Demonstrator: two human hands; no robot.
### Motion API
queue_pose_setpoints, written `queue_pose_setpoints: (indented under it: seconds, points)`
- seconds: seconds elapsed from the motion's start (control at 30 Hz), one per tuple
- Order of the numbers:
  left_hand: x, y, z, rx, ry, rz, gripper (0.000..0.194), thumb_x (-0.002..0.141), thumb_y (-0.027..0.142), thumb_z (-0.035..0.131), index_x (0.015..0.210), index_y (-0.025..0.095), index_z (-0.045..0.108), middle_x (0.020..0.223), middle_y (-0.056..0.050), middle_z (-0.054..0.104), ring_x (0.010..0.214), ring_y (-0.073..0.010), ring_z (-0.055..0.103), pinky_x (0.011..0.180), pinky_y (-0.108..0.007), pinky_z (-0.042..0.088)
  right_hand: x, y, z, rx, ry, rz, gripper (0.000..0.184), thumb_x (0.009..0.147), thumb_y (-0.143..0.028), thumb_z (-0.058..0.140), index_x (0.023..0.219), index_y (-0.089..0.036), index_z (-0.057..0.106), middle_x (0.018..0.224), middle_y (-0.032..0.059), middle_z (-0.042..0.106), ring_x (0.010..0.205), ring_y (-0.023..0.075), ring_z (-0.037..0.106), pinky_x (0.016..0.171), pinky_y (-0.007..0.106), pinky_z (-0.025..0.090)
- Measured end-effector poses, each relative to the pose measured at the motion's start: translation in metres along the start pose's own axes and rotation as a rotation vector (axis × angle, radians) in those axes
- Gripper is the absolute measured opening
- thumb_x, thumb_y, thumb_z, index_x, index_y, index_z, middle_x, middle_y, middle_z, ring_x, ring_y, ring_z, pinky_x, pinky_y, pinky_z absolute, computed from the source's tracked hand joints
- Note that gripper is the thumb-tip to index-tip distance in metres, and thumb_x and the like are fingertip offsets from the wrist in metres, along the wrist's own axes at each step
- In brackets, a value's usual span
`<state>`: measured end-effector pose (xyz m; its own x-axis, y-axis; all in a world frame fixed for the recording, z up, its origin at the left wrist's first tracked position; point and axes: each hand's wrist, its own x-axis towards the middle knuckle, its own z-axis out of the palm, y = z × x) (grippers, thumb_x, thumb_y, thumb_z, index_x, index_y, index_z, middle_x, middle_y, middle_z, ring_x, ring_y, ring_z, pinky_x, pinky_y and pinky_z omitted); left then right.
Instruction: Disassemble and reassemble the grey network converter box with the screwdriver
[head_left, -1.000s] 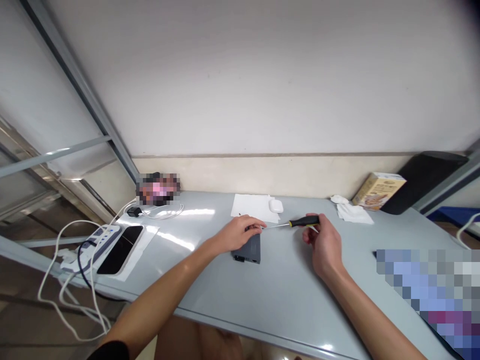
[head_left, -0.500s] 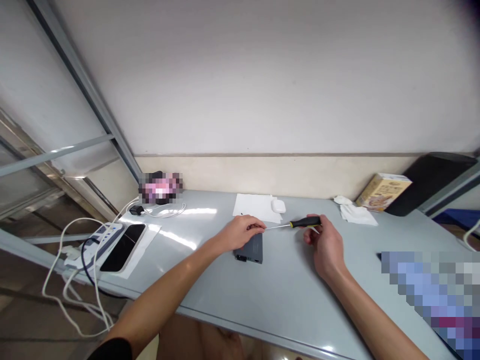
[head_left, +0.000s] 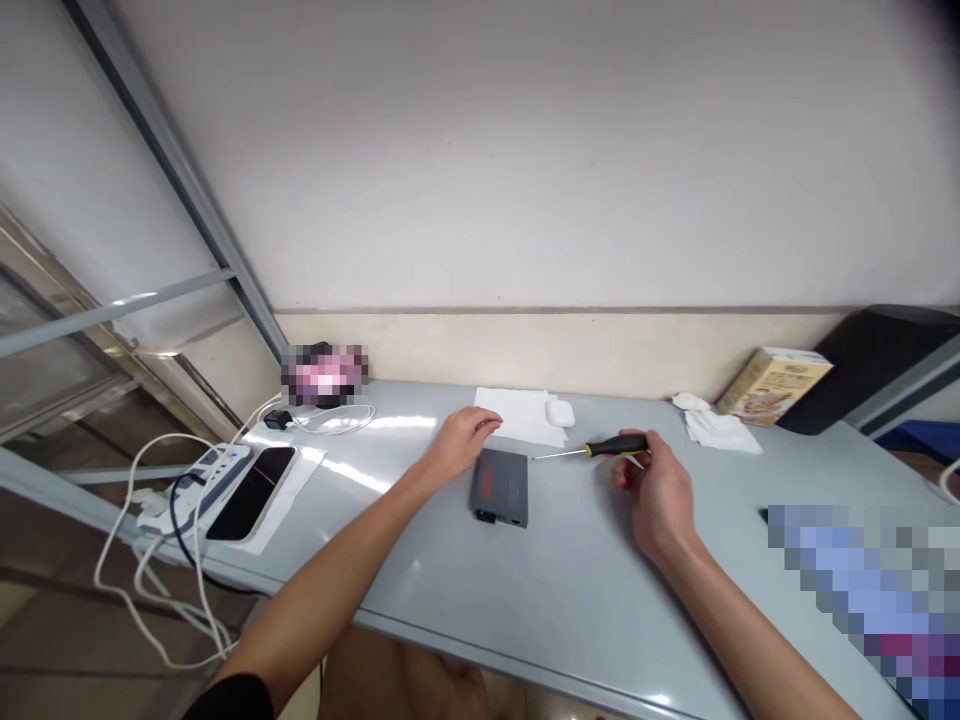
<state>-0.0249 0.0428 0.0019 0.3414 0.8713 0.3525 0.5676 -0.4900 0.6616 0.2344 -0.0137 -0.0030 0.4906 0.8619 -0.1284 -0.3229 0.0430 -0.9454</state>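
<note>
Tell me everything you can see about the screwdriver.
The screwdriver has a black handle with yellow trim, perhaps plastic or rubber, and a thin, metallic-looking shaft. The right hand holds the handle's rear end over the desk. The shaft points left, its tip near the right side of the grey box; whether they touch, and the tip's shape, I can't tell.

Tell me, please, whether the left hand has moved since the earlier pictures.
Yes: judged against the paper, the left hand has moved leftward and toward the wall, away from the screwdriver.
</note>
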Motion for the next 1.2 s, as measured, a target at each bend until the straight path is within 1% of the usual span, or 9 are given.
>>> queue_pose_setpoints:
  seconds: [0.23, 0.37, 0.47, 0.67, 0.73, 0.83, 1.0, 1.1, 1.2]
  points:
    - [0.001, -0.014, -0.001, 0.159, 0.004, 0.028, 0.028, 0.107, 0.024, 0.046, 0.111, 0.019, 0.073, 0.106, -0.006, 0.076, 0.103, -0.0223, 0.068, 0.097, -0.037, 0.053, -0.002, -0.003, 0.001, 0.001, 0.004, 0.016, 0.028, 0.09, -0.048, 0.058, 0.093, -0.021, 0.067, 0.071, -0.0014, 0.063, 0.049, 0.0102, 0.044, 0.046, 0.026, 0.034]
    - [0.001, -0.017, -0.001, 0.204, 0.028, 0.056, 0.028, 0.108, 0.022, 0.044, 0.112, 0.019, 0.072, 0.111, -0.006, 0.076, 0.108, -0.0233, 0.065, 0.098, -0.038, 0.052, -0.003, -0.004, 0.002, -0.005, -0.004, 0.023, 0.028, 0.091, -0.047, 0.057, 0.092, -0.022, 0.068, 0.065, -0.0034, 0.058, 0.049, 0.0105, 0.043, 0.047, 0.025, 0.034]
    - [0.0, -0.02, 0.0, 0.224, 0.052, 0.047, 0.028, 0.108, 0.02, 0.044, 0.113, 0.02, 0.071, 0.112, -0.005, 0.075, 0.108, -0.0232, 0.064, 0.097, -0.038, 0.052, -0.004, -0.005, 0.002, -0.024, -0.001, 0.018, 0.029, 0.092, -0.047, 0.056, 0.093, -0.022, 0.068, 0.059, -0.004, 0.055, 0.049, 0.0111, 0.043, 0.048, 0.025, 0.033]
    - [0.0, -0.025, 0.003, 0.238, 0.076, 0.023, 0.028, 0.107, 0.017, 0.045, 0.114, 0.022, 0.072, 0.11, -0.003, 0.076, 0.105, -0.0228, 0.064, 0.094, -0.037, 0.052, -0.003, -0.003, 0.001, -0.031, -0.014, 0.003, 0.03, 0.091, -0.048, 0.057, 0.093, -0.021, 0.07, 0.061, -0.003, 0.057, 0.049, 0.0115, 0.043, 0.048, 0.026, 0.032]
    - [0.0, -0.026, 0.004, 0.231, 0.088, -0.001, 0.027, 0.106, 0.018, 0.047, 0.114, 0.023, 0.072, 0.111, -0.003, 0.076, 0.106, -0.0228, 0.065, 0.095, -0.037, 0.052, -0.003, -0.002, 0.001, -0.029, -0.019, -0.003, 0.03, 0.091, -0.048, 0.057, 0.093, -0.021, 0.069, 0.059, -0.0037, 0.055, 0.049, 0.0118, 0.043, 0.048, 0.026, 0.033]
    - [0.0, -0.026, 0.005, 0.224, 0.101, -0.034, 0.024, 0.106, 0.019, 0.05, 0.112, 0.023, 0.073, 0.109, -0.003, 0.076, 0.106, -0.0227, 0.066, 0.095, -0.036, 0.052, -0.002, 0.0, 0.001, -0.036, -0.041, -0.025, 0.031, 0.092, -0.05, 0.056, 0.091, -0.021, 0.069, 0.06, -0.0032, 0.056, 0.049, 0.0121, 0.043, 0.048, 0.027, 0.033]
    - [0.0, -0.028, 0.006, 0.229, 0.132, -0.047, 0.022, 0.105, 0.021, 0.053, 0.109, 0.023, 0.074, 0.106, -0.003, 0.076, 0.102, -0.0219, 0.066, 0.093, -0.035, 0.053, 0.0, 0.003, 0.0, -0.059, -0.058, -0.057, 0.032, 0.092, -0.051, 0.056, 0.09, -0.021, 0.069, 0.061, -0.0028, 0.057, 0.05, 0.0122, 0.042, 0.048, 0.027, 0.033]
    - [0.001, -0.029, 0.007, 0.263, 0.132, -0.01, 0.022, 0.106, 0.021, 0.052, 0.108, 0.023, 0.074, 0.106, -0.003, 0.077, 0.104, -0.0225, 0.065, 0.094, -0.036, 0.053, 0.003, 0.005, -0.001, -0.064, -0.057, -0.067, 0.033, 0.093, -0.051, 0.056, 0.09, -0.021, 0.07, 0.058, -0.0036, 0.054, 0.049, 0.0121, 0.042, 0.048, 0.027, 0.032]
    - [-0.001, -0.028, 0.007, 0.319, 0.097, 0.072, 0.023, 0.108, 0.023, 0.051, 0.111, 0.023, 0.073, 0.107, -0.003, 0.077, 0.104, -0.0232, 0.064, 0.092, -0.037, 0.052, 0.004, 0.006, -0.002, -0.069, -0.057, -0.076, 0.035, 0.092, -0.054, 0.057, 0.089, -0.022, 0.07, 0.057, -0.0041, 0.053, 0.049, 0.0123, 0.042, 0.048, 0.028, 0.032]
